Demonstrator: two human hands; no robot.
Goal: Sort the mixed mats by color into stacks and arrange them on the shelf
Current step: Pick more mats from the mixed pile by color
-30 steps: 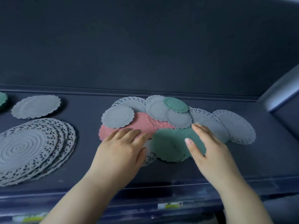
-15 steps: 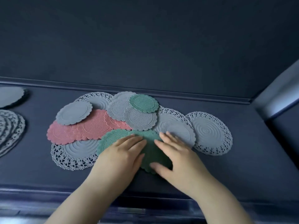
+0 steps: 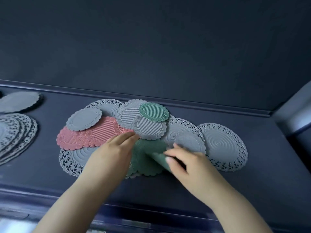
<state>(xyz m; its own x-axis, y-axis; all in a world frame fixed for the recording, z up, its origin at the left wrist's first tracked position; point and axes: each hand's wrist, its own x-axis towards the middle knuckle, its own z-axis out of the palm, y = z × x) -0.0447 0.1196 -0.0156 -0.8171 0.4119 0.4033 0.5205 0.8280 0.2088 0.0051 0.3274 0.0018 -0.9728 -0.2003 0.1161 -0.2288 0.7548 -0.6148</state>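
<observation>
right hand (image 3: pixel 190 165) is pinching up a green mat (image 3: pixel 159 159); left hand (image 3: pixel 111 152), fingers (image 3: pixel 125 137) flat, is pinning the pile (image 3: pixel 101 132) beside; next, peeling it free.

Near green mat (image 3: pixel 143 163) bends softly, matt and rubbery-looking. Far green mat (image 3: pixel 154 112) and pink mats (image 3: pixel 94 135) show fine ribbing, matt too. Right grey mat (image 3: pixel 222 145) carries raised rings and a pierced lacy rim. Shelf (image 3: pixel 252 190) looks smooth, dark, matt.

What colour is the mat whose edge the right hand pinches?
Green. The mat, pinched by the right hand, shows best in the head view.
</observation>
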